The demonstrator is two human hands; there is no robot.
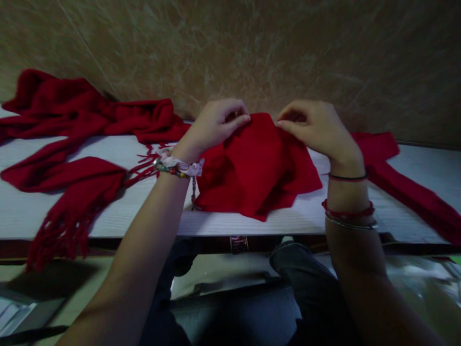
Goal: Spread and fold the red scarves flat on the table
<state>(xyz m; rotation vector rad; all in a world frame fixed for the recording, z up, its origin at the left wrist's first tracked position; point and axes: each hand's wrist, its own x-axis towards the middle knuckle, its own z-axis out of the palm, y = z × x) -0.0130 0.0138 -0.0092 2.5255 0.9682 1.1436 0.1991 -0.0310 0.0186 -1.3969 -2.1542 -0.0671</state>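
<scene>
A long red scarf (pixel 255 163) lies across a white table (pixel 223 218), with a folded bunch of it in the middle. My left hand (pixel 216 122) pinches the far edge of that bunch on its left side. My right hand (pixel 313 127) pinches the same far edge on its right side, a short gap away. Both hands are closed on the cloth. The scarf's fringed end (pixel 68 211) hangs over the table's front edge at the left. Its other part (pixel 406 182) trails off to the right. Bracelets circle both wrists.
A brown marbled wall (pixel 252 53) rises just behind the table. More red scarf (pixel 72 105) is heaped at the far left. My legs in dark trousers (pixel 288 288) are under the table's front edge. Flat items lie on the floor at the lower left.
</scene>
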